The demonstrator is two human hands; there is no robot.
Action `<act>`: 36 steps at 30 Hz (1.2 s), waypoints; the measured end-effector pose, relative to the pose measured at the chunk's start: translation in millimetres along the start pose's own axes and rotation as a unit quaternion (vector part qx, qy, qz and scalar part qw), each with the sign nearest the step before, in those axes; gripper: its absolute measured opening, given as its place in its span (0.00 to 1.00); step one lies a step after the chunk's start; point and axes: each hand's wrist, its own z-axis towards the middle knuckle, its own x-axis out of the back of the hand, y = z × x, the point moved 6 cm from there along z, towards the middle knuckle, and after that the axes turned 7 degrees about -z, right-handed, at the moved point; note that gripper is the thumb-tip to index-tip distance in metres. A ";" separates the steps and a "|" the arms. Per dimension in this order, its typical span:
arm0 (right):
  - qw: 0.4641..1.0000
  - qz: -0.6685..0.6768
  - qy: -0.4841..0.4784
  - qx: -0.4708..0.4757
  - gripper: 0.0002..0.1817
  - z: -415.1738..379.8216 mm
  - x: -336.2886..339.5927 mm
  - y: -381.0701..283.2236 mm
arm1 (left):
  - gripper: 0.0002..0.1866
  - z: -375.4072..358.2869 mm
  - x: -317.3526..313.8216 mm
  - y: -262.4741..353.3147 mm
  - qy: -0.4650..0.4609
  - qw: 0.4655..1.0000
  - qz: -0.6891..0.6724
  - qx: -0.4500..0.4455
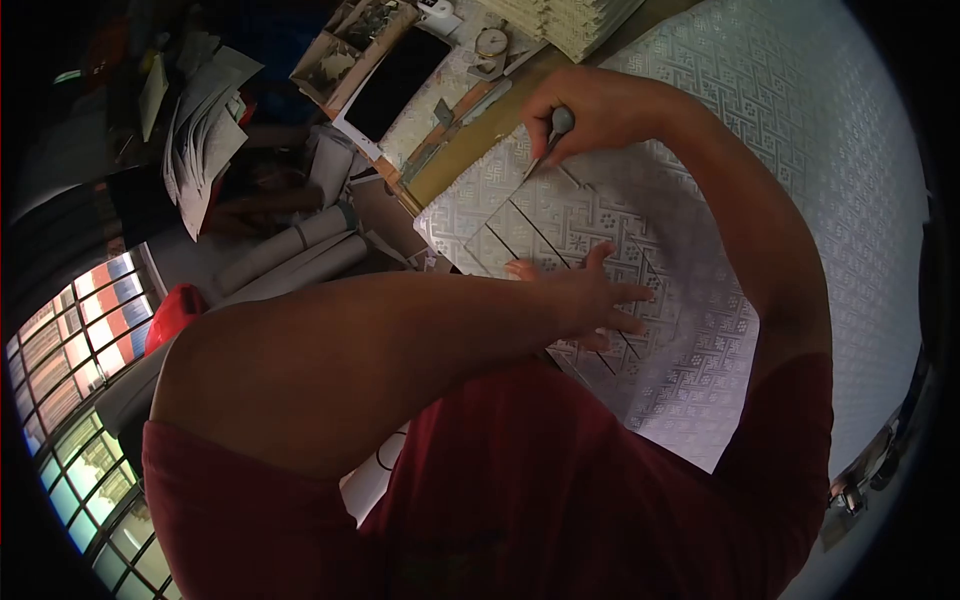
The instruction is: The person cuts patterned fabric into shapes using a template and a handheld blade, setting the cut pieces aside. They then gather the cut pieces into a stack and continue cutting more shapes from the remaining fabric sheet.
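Observation:
A large pale sheet with an embossed lattice and flower pattern (pixel 610 215) lies over the work surface. Several straight dark lines, which look like slits, run across it. My left hand (pixel 590 305) rests on the sheet over these lines, fingers spread and holding nothing. Farther up, my right hand (pixel 585 115) is closed round a slim knife-like tool (pixel 562 122) with a rounded grey end. Its thin tip points down to the sheet, near the end of a dark line. Whether the tip touches cannot be made out.
Beyond the sheet's left edge lie a black phone-like slab (pixel 398 85), a divided wooden box (pixel 345 55) and a small round dial (pixel 491 42). Stacked patterned sheets (pixel 570 25) sit at the top. Rolled material (pixel 300 245) and hanging papers (pixel 205 130) are on the left.

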 end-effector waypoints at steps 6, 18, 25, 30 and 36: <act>0.996 0.024 -0.064 0.064 0.07 48.6 -56.5 -29.5 | 0.31 0.7 -7.4 2.7 -0.028 0.993 0.114 -0.014; 0.996 -0.012 -0.047 0.072 0.07 47.6 -85.6 -66.4 | 0.32 -7.0 18.1 7.7 0.017 0.994 0.105 -0.034; 0.890 0.168 0.415 -0.090 0.10 -85.6 -82.8 -47.6 | 0.33 -11.2 41.6 3.6 0.016 0.998 0.026 -0.063; 0.675 0.282 0.648 -0.212 0.13 -234.2 -161.2 -59.4 | 0.31 -55.0 74.8 7.2 0.173 0.900 0.378 -0.131; 0.538 0.246 0.754 -0.285 0.12 -342.7 -304.3 -96.7 | 0.38 -130.7 71.6 -36.4 0.289 0.951 0.084 0.069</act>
